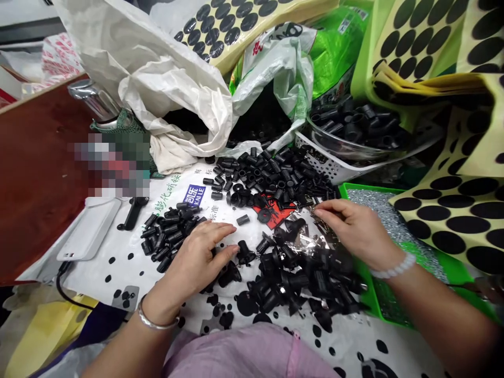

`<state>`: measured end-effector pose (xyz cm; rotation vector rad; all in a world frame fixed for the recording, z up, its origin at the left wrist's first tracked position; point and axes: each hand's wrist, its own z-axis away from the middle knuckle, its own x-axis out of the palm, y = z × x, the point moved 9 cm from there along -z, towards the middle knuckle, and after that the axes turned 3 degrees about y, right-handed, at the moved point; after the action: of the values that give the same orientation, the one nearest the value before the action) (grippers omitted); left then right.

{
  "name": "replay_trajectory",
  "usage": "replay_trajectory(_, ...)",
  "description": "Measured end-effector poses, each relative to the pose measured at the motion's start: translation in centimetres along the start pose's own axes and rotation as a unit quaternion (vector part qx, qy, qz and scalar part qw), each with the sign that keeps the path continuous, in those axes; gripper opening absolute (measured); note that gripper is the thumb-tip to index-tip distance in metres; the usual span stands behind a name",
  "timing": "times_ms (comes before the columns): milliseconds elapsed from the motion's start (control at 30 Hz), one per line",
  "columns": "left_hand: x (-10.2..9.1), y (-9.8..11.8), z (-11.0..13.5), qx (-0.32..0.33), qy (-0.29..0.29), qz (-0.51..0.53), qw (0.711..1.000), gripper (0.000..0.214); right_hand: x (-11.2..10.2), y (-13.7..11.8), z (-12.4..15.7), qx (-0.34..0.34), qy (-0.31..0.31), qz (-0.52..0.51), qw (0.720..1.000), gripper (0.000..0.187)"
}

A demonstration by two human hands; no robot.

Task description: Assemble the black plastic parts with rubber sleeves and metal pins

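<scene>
My left hand [207,251] hovers over the white sheet with thumb and fingers apart, holding nothing. Its thumb tip is close to a black plastic fitting [244,253], and a single black sleeve [243,220] lies beyond the fingertips. Behind that hand is a heap of black cylindrical parts [167,231]. My right hand [354,226] has its thumb and fingers pinched together at the edge of some thin metal pieces [309,239]; whatever lies between the fingertips is too small to name. Below them spreads a pile of black fittings [291,278], some with metal tips.
More black sleeves [268,173] are heaped at the back, before an open white sack [185,100]. A white basket [326,157] stands behind my right hand, a green tray [386,304] of small metal parts to its right. At left lie a white power bank [90,228] and cable.
</scene>
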<state>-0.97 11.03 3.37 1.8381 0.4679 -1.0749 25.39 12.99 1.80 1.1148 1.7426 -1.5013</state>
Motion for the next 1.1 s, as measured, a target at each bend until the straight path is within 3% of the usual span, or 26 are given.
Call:
replay_trajectory(167,-1.7,-0.4,0.2,-0.005,0.033,-0.018,0.999,0.029,-0.7,0.4,0.0,0.02,0.013,-0.04,0.999,0.02)
replay_trajectory(333,0.0,1.0,2.0,0.038,-0.084,-0.067,0.994,0.035,-0.6,0.3,0.3,0.021,0.007,-0.055,0.998,0.021)
replay_trajectory(400,0.4,1.1,2.6,0.036,-0.104,-0.089,0.99,0.038,-0.5,0.2,0.4,0.013,0.011,-0.055,0.998,0.023)
replay_trajectory(600,-0.8,0.1,2.1,0.017,-0.062,-0.126,0.99,0.036,-0.1,-0.4,0.6,-0.052,0.001,-0.002,0.999,0.02)
replay_trajectory(833,0.5,1.1,1.8,0.02,-0.132,-0.106,0.985,0.039,0.9,-1.3,0.9,-0.111,-0.021,0.08,0.99,0.026)
replay_trajectory(1100,-0.3,0.1,1.8,0.012,-0.105,-0.132,0.986,0.038,0.8,-1.3,0.7,-0.126,-0.009,0.092,0.988,0.027)
